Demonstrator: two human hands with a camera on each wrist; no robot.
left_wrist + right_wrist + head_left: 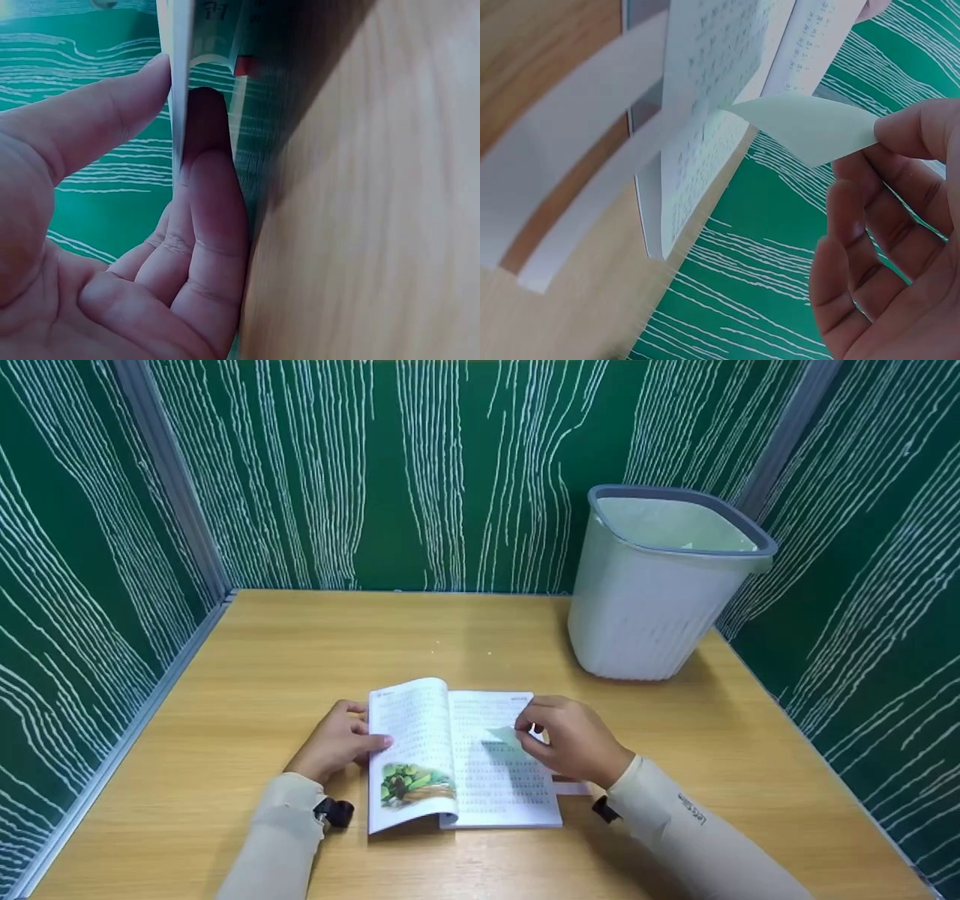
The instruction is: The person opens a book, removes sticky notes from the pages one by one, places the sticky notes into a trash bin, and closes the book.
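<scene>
An open book lies on the wooden table, printed text on both pages and a green plant picture at the lower left. My left hand holds the left page edge, thumb on top and fingers beneath; in the left wrist view the thumb and fingers stand on either side of the pages. Between thumb and forefinger, my right hand pinches a corner of a pale green sticky note above the right page. Its far tip meets the page in the right wrist view. The other right fingers are loosely curled.
White paper strips stick out from the book's right edge. A white bin with a grey rim stands at the table's back right. Small white specks lie on the table. Green panels with white lines surround it.
</scene>
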